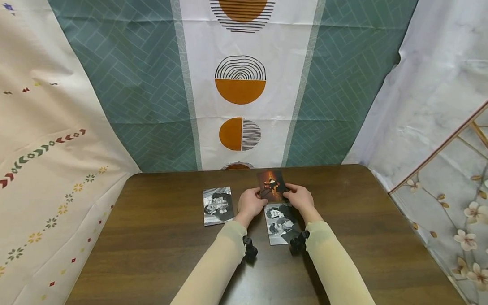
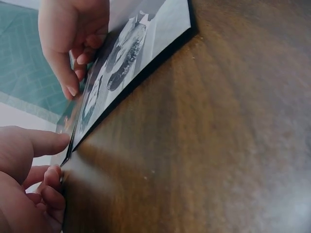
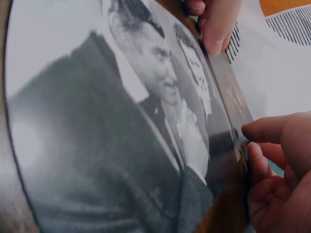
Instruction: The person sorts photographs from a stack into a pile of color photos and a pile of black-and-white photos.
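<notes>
A dark picture print (image 1: 272,182) with an orange, glowing figure lies toward the back of the table, between both hands. Its left edge is pinched between thumb and fingers of my left hand (image 1: 251,203). On the opposite edge, my right hand (image 1: 300,199) pinches it the same way. Just in front of it is a black-and-white photo print (image 1: 279,223) of two people, close against its near edge; the right wrist view shows that photo large. Another black-and-white photo print (image 1: 218,205) lies left of my left hand, slightly turned.
The brown wooden table (image 1: 152,248) has rounded far corners. Behind it hangs a green and white cloth (image 1: 149,77) with orange circle patterns. Patterned cloths hang at both sides, a cream one (image 1: 45,172) on the left and a floral one (image 1: 448,186) on the right.
</notes>
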`<action>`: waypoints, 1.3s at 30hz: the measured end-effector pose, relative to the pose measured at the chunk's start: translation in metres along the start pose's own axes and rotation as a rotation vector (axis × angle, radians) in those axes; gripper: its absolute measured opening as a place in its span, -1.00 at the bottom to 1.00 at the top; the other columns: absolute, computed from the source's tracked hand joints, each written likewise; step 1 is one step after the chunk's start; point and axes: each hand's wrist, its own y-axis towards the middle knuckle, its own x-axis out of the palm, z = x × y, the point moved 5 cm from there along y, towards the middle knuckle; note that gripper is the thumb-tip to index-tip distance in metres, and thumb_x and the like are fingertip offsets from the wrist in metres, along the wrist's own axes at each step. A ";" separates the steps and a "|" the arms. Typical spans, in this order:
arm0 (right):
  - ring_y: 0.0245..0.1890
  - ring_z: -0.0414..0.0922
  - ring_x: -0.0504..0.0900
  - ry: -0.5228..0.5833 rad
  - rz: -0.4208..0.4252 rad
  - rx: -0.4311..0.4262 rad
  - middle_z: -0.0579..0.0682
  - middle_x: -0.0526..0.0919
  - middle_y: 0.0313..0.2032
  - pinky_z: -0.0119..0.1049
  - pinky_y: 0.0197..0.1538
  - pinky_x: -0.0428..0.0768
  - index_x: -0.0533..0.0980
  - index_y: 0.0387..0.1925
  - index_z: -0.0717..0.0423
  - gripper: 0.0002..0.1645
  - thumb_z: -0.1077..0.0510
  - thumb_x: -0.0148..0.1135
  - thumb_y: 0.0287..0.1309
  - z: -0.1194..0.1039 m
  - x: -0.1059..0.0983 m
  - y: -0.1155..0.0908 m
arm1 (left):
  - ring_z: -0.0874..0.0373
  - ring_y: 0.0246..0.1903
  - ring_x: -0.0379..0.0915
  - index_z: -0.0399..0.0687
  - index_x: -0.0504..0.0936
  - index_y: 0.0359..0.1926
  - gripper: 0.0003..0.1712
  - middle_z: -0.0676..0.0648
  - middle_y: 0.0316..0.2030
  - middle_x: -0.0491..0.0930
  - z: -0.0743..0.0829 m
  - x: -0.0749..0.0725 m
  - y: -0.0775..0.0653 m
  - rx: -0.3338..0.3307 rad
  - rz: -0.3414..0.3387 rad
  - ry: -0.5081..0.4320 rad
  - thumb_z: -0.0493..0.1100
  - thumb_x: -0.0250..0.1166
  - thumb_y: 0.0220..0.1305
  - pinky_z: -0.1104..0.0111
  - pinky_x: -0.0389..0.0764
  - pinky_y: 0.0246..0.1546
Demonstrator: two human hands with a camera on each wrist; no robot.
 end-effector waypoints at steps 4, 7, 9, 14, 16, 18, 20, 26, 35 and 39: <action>0.13 0.19 0.60 0.037 0.000 -0.023 0.22 0.70 0.17 0.11 0.21 0.50 0.51 0.48 0.09 -0.37 0.03 0.27 0.46 -0.001 -0.001 -0.001 | 0.15 -0.37 0.43 -0.20 0.61 0.41 -0.36 0.03 -0.35 0.56 0.001 -0.004 -0.002 0.010 0.010 -0.120 -0.17 0.49 0.34 0.26 0.48 -0.25; 0.17 0.20 0.60 0.077 0.011 -0.046 0.24 0.68 0.19 0.12 0.22 0.51 0.51 0.47 0.14 -0.38 0.05 0.26 0.47 0.001 -0.001 -0.003 | 0.14 -0.35 0.41 -0.24 0.60 0.40 -0.37 0.00 -0.33 0.55 0.000 -0.008 -0.004 0.019 0.018 -0.227 -0.21 0.49 0.35 0.27 0.48 -0.23; 0.18 0.20 0.60 0.110 0.021 -0.056 0.25 0.68 0.18 0.11 0.22 0.52 0.52 0.45 0.16 -0.40 0.07 0.26 0.48 0.003 -0.001 -0.004 | 0.14 -0.35 0.40 -0.25 0.60 0.40 -0.37 0.00 -0.33 0.54 -0.001 -0.011 -0.006 0.026 0.017 -0.271 -0.22 0.48 0.35 0.28 0.47 -0.25; 0.17 0.18 0.62 0.146 0.066 -0.106 0.23 0.71 0.13 0.11 0.24 0.53 0.54 0.42 0.20 -0.43 0.10 0.27 0.47 0.004 -0.007 -0.007 | 0.17 -0.42 0.39 -0.22 0.62 0.39 -0.40 -0.01 -0.32 0.56 0.001 -0.022 -0.012 0.068 0.000 -0.305 -0.21 0.46 0.37 0.33 0.44 -0.34; 0.16 0.17 0.62 0.154 0.079 -0.127 0.23 0.71 0.11 0.12 0.25 0.52 0.55 0.41 0.21 -0.44 0.11 0.27 0.47 0.002 -0.009 -0.008 | 0.18 -0.47 0.40 -0.21 0.61 0.40 -0.41 -0.03 -0.30 0.56 0.002 -0.027 -0.016 0.093 -0.014 -0.319 -0.22 0.44 0.38 0.34 0.45 -0.41; 0.15 0.16 0.63 0.167 0.079 -0.141 0.21 0.72 0.09 0.11 0.22 0.53 0.56 0.40 0.20 -0.45 0.11 0.27 0.47 -0.001 -0.009 -0.010 | 0.18 -0.52 0.41 -0.21 0.59 0.42 -0.41 -0.05 -0.29 0.56 0.001 -0.033 -0.020 0.116 -0.032 -0.334 -0.23 0.42 0.40 0.35 0.45 -0.49; 0.12 0.14 0.64 0.159 0.073 -0.160 0.18 0.73 0.06 0.08 0.18 0.55 0.57 0.39 0.20 -0.46 0.12 0.27 0.48 -0.005 -0.008 -0.012 | 0.19 -0.56 0.42 -0.21 0.58 0.43 -0.40 -0.05 -0.29 0.56 -0.002 -0.040 -0.024 0.132 -0.046 -0.333 -0.23 0.41 0.41 0.36 0.46 -0.55; -0.01 0.09 0.68 0.119 0.044 -0.239 0.10 0.76 -0.06 -0.09 -0.04 0.56 0.59 0.36 0.21 -0.46 0.15 0.30 0.43 -0.026 0.001 -0.025 | 0.19 -0.51 0.42 -0.23 0.61 0.40 -0.42 -0.03 -0.31 0.57 -0.019 -0.072 -0.037 0.165 -0.018 -0.234 -0.24 0.43 0.39 0.33 0.47 -0.44; -0.14 -0.04 0.70 0.120 -0.062 -0.335 0.01 0.75 -0.08 -0.20 -0.22 0.56 0.62 0.35 0.19 -0.50 0.16 0.35 0.45 -0.062 0.030 -0.051 | 0.14 -0.41 0.43 -0.27 0.65 0.34 -0.43 -0.01 -0.34 0.57 -0.059 -0.111 -0.057 0.166 0.040 -0.144 -0.24 0.47 0.33 0.34 0.43 -0.41; -0.17 -0.09 0.70 0.117 -0.093 -0.382 -0.03 0.77 -0.07 -0.21 -0.23 0.57 0.62 0.33 0.22 -0.51 0.16 0.35 0.45 -0.076 0.044 -0.058 | 0.11 -0.45 0.42 -0.26 0.65 0.34 -0.43 -0.04 -0.34 0.58 -0.074 -0.124 -0.064 0.160 0.054 -0.157 -0.24 0.46 0.33 0.35 0.40 -0.49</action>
